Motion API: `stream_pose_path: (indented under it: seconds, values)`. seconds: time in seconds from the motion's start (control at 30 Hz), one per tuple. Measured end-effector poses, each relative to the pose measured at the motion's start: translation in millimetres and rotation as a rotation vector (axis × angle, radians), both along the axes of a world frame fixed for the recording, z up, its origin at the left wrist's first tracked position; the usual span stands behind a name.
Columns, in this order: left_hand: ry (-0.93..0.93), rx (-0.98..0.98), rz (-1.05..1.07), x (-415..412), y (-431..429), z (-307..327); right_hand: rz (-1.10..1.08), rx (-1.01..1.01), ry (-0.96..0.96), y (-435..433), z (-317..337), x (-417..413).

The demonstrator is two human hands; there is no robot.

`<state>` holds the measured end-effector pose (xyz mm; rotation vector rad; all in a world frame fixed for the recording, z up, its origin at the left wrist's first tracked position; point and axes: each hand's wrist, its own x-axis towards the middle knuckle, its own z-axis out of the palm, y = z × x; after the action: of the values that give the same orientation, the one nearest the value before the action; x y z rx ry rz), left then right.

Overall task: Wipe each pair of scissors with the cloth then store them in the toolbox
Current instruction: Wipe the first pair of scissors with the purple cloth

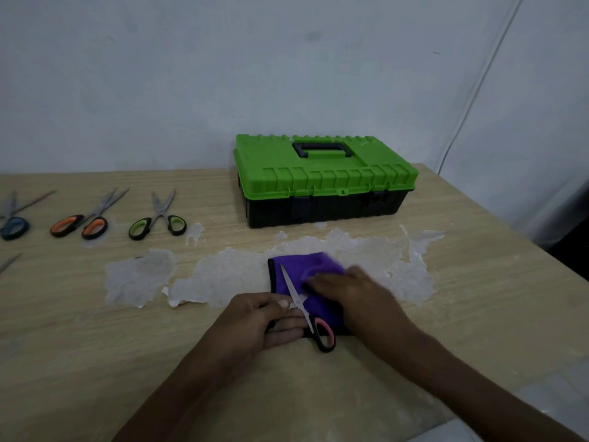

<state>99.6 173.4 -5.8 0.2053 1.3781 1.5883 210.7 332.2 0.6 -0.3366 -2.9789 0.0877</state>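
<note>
At 12 o'clock, close in on the table (462, 314), pink scissors (302, 309) are lying blades-together on the purple cloth (314, 262). Tips are pointing approx. 11 o'clock, w/ one handle loop hanging off the near hem toward 5. Left hand (258, 320) is pinching them near the pivot, thumb on top (second loop hidden under the fingers). This is prob. keeping the blades steady for wiping. Right hand (353, 291) is lying on the cloth at approx. 2 o'clock of the blade. It is motion-blurred, so I am not telling whether fingers are bunching fabric or pressing flat. Am judging the wipe of this pair to be in progress, storage not yet done.

Toolbox (322, 177) is sitting at 1 o'clock, far side, lid down, so it is needing opening first. At 10 o'clock, green scissors (159, 220), orange scissors (94, 227) and blue scissors (14, 226) are waiting in a row, blades apart, handles facing the person for easy pickup.

Surface: wood-grain laminate is peeling in pale patches (223, 282) across the ctr, and the cloth is sitting on one. Room: plain pale wall (191, 74), dim light, white cable (487, 68) running down at 2 o'clock.
</note>
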Motion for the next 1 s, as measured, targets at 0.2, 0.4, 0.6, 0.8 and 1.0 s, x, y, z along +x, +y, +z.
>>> stream_pose_path:
  seconds: [0.2, 0.4, 0.6, 0.8, 1.0]
  values:
    - [-0.026, 0.010, 0.001, -1, 0, 1, -0.122, -0.099, 0.038, 36, 9, -24]
    - [-0.004, 0.000, -0.038, -3, 2, -2, 0.260, -0.051, -0.098, 4, -8, -34]
    - [-0.028, 0.012, -0.020, -2, 0, 0, 0.121, 0.083, -0.136, 11, -4, -69]
    - [-0.038, 0.004, -0.014, -2, -2, -1, 0.015, -0.208, 0.011, 30, 8, -51]
    - [0.004, -0.001, -0.029, -2, 1, -2, 0.138, 0.098, -0.178, -4, 2, -33]
